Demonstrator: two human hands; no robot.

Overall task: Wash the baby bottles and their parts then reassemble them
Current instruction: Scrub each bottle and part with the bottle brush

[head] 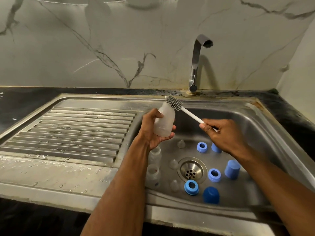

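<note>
Over the steel sink, the left hand is curling its fingers and thumb round a frosted baby bottle, tilting it with the mouth up and away, while the right hand is pinching the white handle of a bottle brush whose grey bristles are touching the bottle's neck. Lying on the basin floor around the drain are two more clear bottles, three clear teats, three blue rings and three blue caps.
</note>
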